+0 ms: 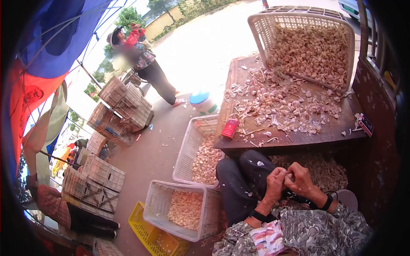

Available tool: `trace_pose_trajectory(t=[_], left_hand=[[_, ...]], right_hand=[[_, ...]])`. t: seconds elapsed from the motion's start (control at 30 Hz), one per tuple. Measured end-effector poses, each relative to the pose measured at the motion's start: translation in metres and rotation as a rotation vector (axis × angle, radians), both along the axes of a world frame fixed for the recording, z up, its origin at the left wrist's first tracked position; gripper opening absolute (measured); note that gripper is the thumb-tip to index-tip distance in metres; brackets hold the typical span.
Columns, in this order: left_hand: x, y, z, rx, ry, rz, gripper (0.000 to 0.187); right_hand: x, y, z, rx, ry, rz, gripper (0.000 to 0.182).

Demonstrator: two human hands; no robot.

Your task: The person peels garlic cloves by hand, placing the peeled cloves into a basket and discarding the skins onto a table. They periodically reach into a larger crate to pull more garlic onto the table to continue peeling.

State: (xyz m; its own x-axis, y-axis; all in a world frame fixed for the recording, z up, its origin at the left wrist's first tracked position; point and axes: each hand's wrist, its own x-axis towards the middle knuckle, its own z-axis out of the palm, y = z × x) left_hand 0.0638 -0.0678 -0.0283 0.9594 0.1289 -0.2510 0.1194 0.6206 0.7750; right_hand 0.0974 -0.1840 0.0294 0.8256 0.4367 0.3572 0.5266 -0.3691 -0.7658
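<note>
My left hand (276,184) and my right hand (300,179) meet above my lap, close to the near edge of the wooden table (294,144). Both are closed, with thumbs and fingertips pinched together. Whatever lies between the fingers is too small or hidden to make out. Beyond them, loose garlic cloves (282,100) and papery skins are strewn across the tabletop. A white crate (255,26) tipped on its side at the far end of the table is full of garlic (311,53). Stalks and skins (326,170) are heaped beneath the table.
Left of my legs stand two white crates (183,158) (154,200) of cloves and a yellow crate (141,226). A red box (230,128) and a dark packet (365,124) lie on the table. Stacked crates (115,111) and two people (145,59) (53,205) are farther left.
</note>
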Motion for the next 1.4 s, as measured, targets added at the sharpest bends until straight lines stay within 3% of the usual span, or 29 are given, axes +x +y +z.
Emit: trace_pose_trajectory(t=[0.1, 0.27, 0.4, 0.43, 0.47, 0.53, 0.57, 0.67, 0.77, 0.93, 1.1, 1.17, 1.23, 1.27, 1.4], left_hand=[[-0.002, 0.006, -0.002, -0.058, 0.006, -0.015, 0.011], [-0.003, 0.009, 0.02, -0.12, 0.022, -0.028, 0.018], [0.003, 0.013, 0.005, -0.197, 0.026, -0.005, 0.026], [0.01, 0.003, 0.022, -0.371, 0.235, 0.145, 0.032], [0.01, 0.004, 0.02, -0.37, 0.239, 0.139, 0.032], [0.005, 0.014, 0.013, -0.39, 0.082, 0.007, 0.037], [0.006, 0.023, 0.008, -0.667, 0.091, -0.133, 0.042], [0.007, 0.025, 0.001, -0.748, -0.041, -0.209, 0.041], [0.01, 0.025, -0.002, -0.777, -0.052, -0.241, 0.038], [0.013, 0.026, -0.003, -0.8, -0.058, -0.249, 0.034], [0.014, 0.027, -0.006, -0.813, -0.062, -0.273, 0.033], [0.013, 0.027, -0.009, -0.8, -0.059, -0.292, 0.033], [0.013, 0.027, -0.01, -0.771, -0.08, -0.267, 0.032], [0.012, 0.028, -0.012, -0.753, -0.077, -0.263, 0.032], [0.012, 0.029, -0.019, -0.72, -0.092, -0.281, 0.031]], right_hand=[[0.002, 0.001, -0.011, 0.026, -0.125, 0.025, 0.017], [0.007, -0.006, -0.003, 0.109, -0.011, 0.084, 0.014], [0.015, 0.001, 0.017, 0.142, -0.219, 0.051, 0.02], [0.015, 0.002, 0.023, 0.139, -0.215, 0.041, 0.02], [0.015, 0.002, 0.03, 0.058, -0.23, 0.153, 0.022], [0.022, -0.002, 0.032, -0.027, -0.241, 0.264, 0.024], [0.033, -0.007, 0.03, -0.042, -0.26, 0.22, 0.024], [0.079, -0.034, 0.025, -0.02, -0.216, 0.046, 0.019], [0.14, -0.073, 0.009, -0.123, -0.234, -0.233, 0.011], [0.216, -0.105, -0.007, -0.31, -0.244, -0.387, 0.014], [0.249, -0.096, -0.01, -0.431, -0.332, -0.282, 0.013], [0.256, -0.09, -0.012, -0.676, -0.233, -0.216, 0.011], [0.25, -0.082, -0.005, -0.612, -0.329, -0.147, 0.012], [0.25, -0.077, 0.009, -0.759, -0.195, -0.127, 0.012], [0.256, -0.07, 0.005, -0.797, -0.27, -0.158, 0.012]])
